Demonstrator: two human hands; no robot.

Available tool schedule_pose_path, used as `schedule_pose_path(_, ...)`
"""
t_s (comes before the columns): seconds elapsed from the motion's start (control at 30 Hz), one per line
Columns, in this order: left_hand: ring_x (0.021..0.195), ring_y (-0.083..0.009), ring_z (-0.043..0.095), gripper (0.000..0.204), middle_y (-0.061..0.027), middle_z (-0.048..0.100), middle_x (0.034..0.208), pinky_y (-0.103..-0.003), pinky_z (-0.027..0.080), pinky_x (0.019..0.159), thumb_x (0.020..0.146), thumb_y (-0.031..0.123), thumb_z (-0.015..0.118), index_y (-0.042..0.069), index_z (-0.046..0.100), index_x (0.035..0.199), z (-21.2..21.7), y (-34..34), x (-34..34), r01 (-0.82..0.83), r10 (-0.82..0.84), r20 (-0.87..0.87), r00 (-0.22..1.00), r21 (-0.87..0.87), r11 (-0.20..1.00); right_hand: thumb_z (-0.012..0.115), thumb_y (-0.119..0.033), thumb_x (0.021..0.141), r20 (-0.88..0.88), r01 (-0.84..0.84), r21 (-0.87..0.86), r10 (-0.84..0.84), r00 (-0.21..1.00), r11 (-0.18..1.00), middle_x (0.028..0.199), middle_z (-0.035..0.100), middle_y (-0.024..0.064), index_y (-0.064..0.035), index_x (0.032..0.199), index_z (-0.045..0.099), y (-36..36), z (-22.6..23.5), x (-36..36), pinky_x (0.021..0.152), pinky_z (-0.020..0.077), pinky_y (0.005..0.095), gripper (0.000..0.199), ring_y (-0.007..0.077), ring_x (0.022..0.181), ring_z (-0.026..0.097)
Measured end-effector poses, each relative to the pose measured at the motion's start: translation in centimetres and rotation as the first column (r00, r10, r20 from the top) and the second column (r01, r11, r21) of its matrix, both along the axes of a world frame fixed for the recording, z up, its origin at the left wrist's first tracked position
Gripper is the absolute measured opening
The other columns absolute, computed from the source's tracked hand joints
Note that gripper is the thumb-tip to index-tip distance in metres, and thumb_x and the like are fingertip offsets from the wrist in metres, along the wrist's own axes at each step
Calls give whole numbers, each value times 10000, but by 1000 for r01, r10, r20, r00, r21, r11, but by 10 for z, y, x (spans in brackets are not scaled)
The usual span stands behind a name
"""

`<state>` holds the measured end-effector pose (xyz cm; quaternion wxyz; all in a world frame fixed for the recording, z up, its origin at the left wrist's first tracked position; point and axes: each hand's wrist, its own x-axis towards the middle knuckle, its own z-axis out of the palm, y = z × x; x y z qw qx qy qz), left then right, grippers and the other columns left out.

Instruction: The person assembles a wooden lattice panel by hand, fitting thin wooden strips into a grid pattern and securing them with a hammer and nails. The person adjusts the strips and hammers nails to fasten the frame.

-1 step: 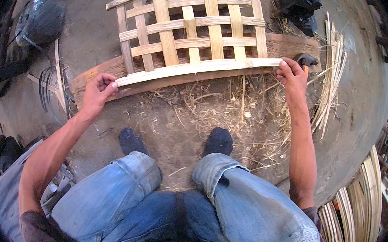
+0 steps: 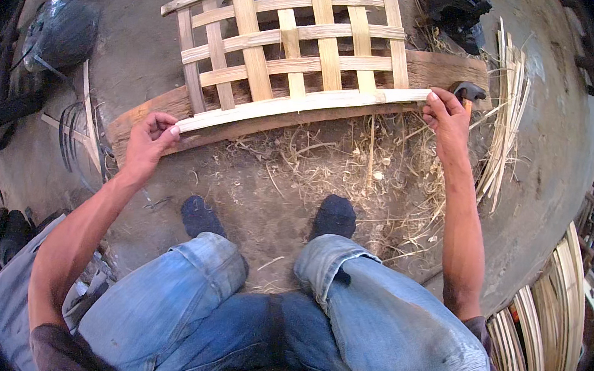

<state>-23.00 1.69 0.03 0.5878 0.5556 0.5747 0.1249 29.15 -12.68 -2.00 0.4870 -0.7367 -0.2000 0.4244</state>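
Note:
A woven lattice panel of flat, pale wooden or bamboo strips [image 2: 325, 38] lies in front of me on a thick wooden plank [image 2: 440, 72]. Along its near edge runs a long pale strip [image 2: 297, 105]. My left hand [image 2: 146, 144] pinches the left end of this strip between thumb and fingers. At the other end, my right hand [image 2: 447, 123] grips the strip the same way. Just beyond the right hand rests a hammer [image 2: 469, 92] with a dark head and an orange handle, partly hidden behind the fingers.
Thin shavings [image 2: 357, 155] litter the floor between the plank and my feet. A bundle of narrow strips [image 2: 508, 113] lies at the right. Longer bent slats [image 2: 556, 318] are stacked at the lower right. A dark wrapped bundle [image 2: 65, 31] sits at the far left.

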Motion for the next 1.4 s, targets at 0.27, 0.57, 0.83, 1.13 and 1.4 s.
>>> schedule_pose_path(0.27, 808, -93, 605, 195, -34, 631, 935, -238, 509, 702, 921, 103, 658, 20, 574, 1076, -1, 6, 0, 35, -35, -31, 999, 9, 999, 702, -202, 910, 5, -8, 16, 8, 1000, 1000, 943, 668, 10, -39, 1102, 662, 2, -1, 0, 670, 508, 212, 255, 75, 764, 614)
schedule_pose_path(0.57, 757, -82, 571, 186, -29, 618, 896, -231, 479, 653, 920, 99, 653, 21, 570, 1067, -6, 10, 2, 56, -55, -38, 998, 14, 998, 701, -193, 910, 40, -31, 1, 31, 999, 1000, 921, 669, 12, -32, 1090, 660, 5, -4, 1, 659, 501, 222, 245, 78, 762, 616)
schedule_pose_path(0.83, 767, -78, 558, 215, -13, 601, 897, -228, 475, 671, 921, 144, 669, 36, 560, 1072, -7, 8, 1, 27, -27, 7, 1000, -13, 1000, 698, -197, 913, 31, -7, 21, 6, 1000, 1000, 943, 670, 15, -33, 1092, 664, 4, -4, -1, 652, 492, 216, 246, 78, 755, 611)
schedule_pose_path(1.13, 763, -78, 554, 185, -7, 590, 876, -226, 471, 674, 931, 122, 646, 39, 558, 1071, -6, 9, 0, 26, -25, 32, 999, -42, 999, 696, -190, 912, 12, 2, 20, -3, 1000, 1000, 929, 674, 14, -38, 1085, 666, 4, -4, 0, 644, 491, 214, 232, 81, 737, 615)
schedule_pose_path(1.4, 797, -81, 576, 195, -20, 613, 892, -230, 473, 703, 924, 154, 638, 32, 575, 1062, -6, 13, -4, 28, -28, 45, 999, 17, 999, 711, -198, 890, -55, 36, 12, -35, 998, 999, 920, 678, 0, -75, 1081, 668, 4, -2, 4, 656, 504, 218, 231, 82, 741, 629)
